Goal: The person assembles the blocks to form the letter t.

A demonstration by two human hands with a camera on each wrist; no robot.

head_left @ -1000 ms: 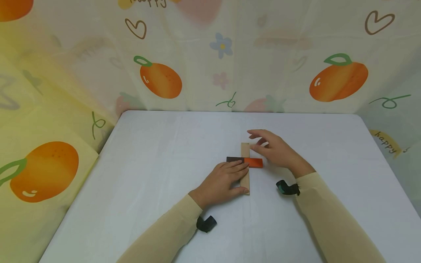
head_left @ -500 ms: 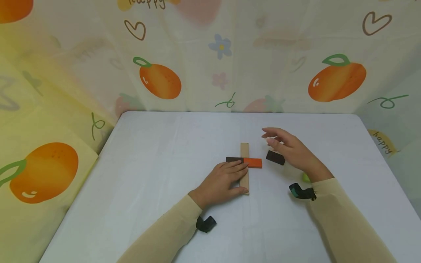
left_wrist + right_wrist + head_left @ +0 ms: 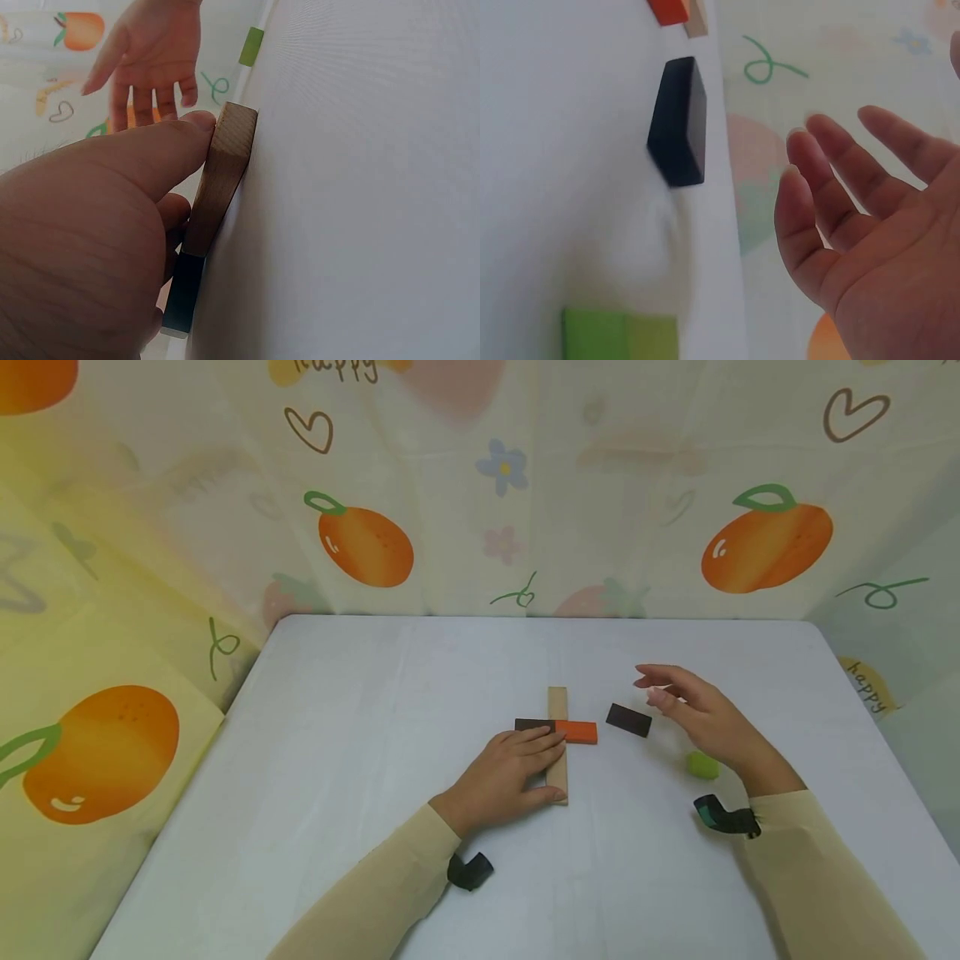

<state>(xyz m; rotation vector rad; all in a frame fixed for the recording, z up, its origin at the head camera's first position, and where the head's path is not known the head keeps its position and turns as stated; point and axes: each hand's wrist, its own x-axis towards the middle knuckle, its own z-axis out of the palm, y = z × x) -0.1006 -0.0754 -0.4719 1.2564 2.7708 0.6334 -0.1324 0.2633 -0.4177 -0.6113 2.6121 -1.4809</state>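
Note:
My left hand (image 3: 517,777) lies over a cross of flat wooden blocks, its fingers fairly straight. They touch a black block (image 3: 534,724) and an orange block (image 3: 577,732), which lie end to end. A plain wooden strip (image 3: 557,772) runs crosswise there, partly hidden by the hand. In the left wrist view, the thumb touches the end of this wooden strip (image 3: 229,142). My right hand (image 3: 697,714) hovers above the table, holding nothing, fingers loosely bent. Nearest to it are a loose black block (image 3: 628,720) and a green block (image 3: 702,766).
The white table (image 3: 337,693) ends at a printed cloth (image 3: 600,527) hanging behind it. More of this cloth hangs at the left and right sides. A dark strap piece (image 3: 471,871) sits at the left wrist, and a similar piece (image 3: 726,817) at the right.
My right hand has moved away from the cross, to the right and slightly nearer. The loose black block and the green block have come into sight. My left hand has stayed in place.

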